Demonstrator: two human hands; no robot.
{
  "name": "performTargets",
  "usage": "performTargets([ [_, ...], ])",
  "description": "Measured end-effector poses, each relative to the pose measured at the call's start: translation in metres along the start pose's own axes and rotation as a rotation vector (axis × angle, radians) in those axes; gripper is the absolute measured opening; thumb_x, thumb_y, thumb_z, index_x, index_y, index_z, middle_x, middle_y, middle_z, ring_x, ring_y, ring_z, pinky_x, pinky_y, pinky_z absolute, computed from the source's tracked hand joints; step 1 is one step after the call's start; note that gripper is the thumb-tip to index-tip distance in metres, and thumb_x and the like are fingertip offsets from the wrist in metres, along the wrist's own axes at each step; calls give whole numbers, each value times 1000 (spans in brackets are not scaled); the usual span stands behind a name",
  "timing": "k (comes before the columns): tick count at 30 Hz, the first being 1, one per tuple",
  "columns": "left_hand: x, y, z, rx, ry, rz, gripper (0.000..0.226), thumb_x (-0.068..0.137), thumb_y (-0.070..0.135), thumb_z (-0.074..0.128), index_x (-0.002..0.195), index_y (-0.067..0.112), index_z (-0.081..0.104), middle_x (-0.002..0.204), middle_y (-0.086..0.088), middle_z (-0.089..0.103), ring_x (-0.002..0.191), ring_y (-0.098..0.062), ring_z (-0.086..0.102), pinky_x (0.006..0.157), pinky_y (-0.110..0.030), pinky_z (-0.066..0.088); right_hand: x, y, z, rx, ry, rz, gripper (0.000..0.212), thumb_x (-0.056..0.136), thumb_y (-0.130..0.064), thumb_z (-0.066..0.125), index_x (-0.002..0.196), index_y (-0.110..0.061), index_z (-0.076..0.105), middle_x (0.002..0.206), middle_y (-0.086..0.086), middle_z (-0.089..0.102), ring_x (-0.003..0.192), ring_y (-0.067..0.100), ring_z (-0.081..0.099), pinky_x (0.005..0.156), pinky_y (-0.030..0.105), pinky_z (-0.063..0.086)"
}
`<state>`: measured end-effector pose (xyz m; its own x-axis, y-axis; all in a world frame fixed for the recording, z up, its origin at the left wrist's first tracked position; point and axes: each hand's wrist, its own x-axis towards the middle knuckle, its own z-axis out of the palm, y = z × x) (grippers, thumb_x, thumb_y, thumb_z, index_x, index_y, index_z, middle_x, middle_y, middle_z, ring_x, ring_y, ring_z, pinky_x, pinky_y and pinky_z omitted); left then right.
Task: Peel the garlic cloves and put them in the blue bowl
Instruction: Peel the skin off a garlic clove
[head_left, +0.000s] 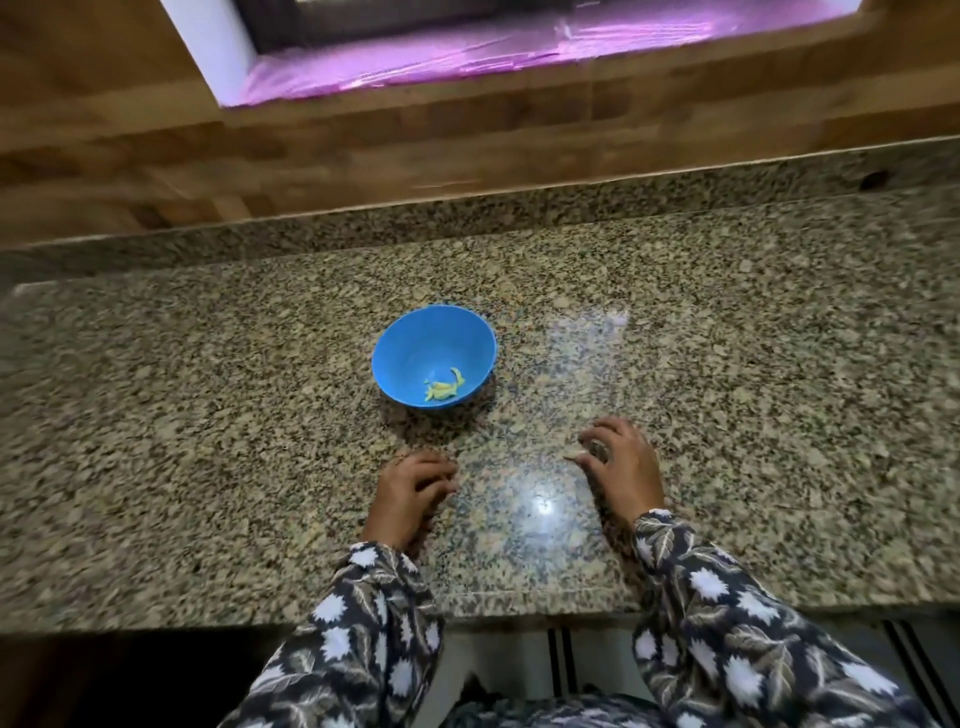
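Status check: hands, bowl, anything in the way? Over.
Left hand and right hand loosely curled over the counter, nothing seen held. Blue bowl upright, few yellowish pieces inside. Nothing between hands and bowl.

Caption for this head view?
Left hand and right hand near a round blue bowl of yellowish pieces on speckled granite counter.

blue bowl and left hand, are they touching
Apart. The head view shows a strip of bare countertop between the blue bowl and the left hand.

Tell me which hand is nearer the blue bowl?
The left hand, just in front of the blue bowl; the right hand lies farther off to its side.
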<state>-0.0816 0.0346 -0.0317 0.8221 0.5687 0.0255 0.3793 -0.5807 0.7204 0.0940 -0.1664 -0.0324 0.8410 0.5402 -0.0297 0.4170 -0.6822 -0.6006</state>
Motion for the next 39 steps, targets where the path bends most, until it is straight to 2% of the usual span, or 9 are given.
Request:
performTargets([
  [4,-1,10,2,197,89,63,10,79,8,72,88,9,75,89,-6,72,82,-19,65,78,-18,43,0,-2,3,-66,85,-29,16,82,-24,67,96,-17,69,114,1,59,109,19,50,96,31,37],
  [11,48,58,-35,-22,454,70,17,84,8,66,100,4,70,88,3,67,69,-4,61,66,-1,46,5,-9,6,-232,47,-76,22,89,-34,55,103,-21,64,111,-7,54,109,11,45,97,21,28],
  [16,109,48,-47,60,167,-193,16,86,7,64,98,-1,71,94,-16,71,87,-28,67,85,-36,53,1,-19,9,-252,54,-78,23,90,-32,54,110,-23,60,111,-8,54,109,11,47,97,21,26],
  [23,83,66,-44,-52,319,-19,23,90,14,60,109,4,68,103,-7,70,89,-16,66,81,-19,51,0,-27,7,-221,13,-12,21,92,-30,50,105,-19,62,106,-5,56,104,12,49,98,26,30],
  [26,38,87,-15,-237,271,48,25,88,11,61,112,4,65,101,0,67,81,-5,63,73,-8,50,-4,-44,7,48,85,54,21,89,-24,56,102,-11,65,101,1,61,94,15,56,92,29,43],
  [29,10,97,20,-627,58,-298,29,87,11,63,113,0,63,104,-14,69,88,-21,66,81,-33,56,-17,-67,11,325,126,98,17,85,-17,64,97,-6,67,95,6,66,84,16,61,73,23,51],
  [32,0,95,34,-1008,-26,-605,18,87,6,63,103,1,67,83,-11,70,71,-19,65,63,-27,55,-35,-77,20,365,145,94,12,84,-17,65,90,-8,69,94,5,66,87,18,61,76,31,52],
  [35,-4,91,35,-1098,-23,-643,8,85,3,63,89,7,68,75,-6,73,65,-14,69,55,-21,55,-44,-76,27,362,156,88,10,84,-14,65,92,-9,69,98,3,65,89,16,61,79,30,52],
  [39,4,75,31,-904,-35,-645,18,89,3,59,103,-4,66,78,-13,70,67,-22,66,61,-29,57,-54,-65,32,171,201,-35,18,88,-21,60,105,-18,64,112,-4,61,105,13,55,96,25,40],
])
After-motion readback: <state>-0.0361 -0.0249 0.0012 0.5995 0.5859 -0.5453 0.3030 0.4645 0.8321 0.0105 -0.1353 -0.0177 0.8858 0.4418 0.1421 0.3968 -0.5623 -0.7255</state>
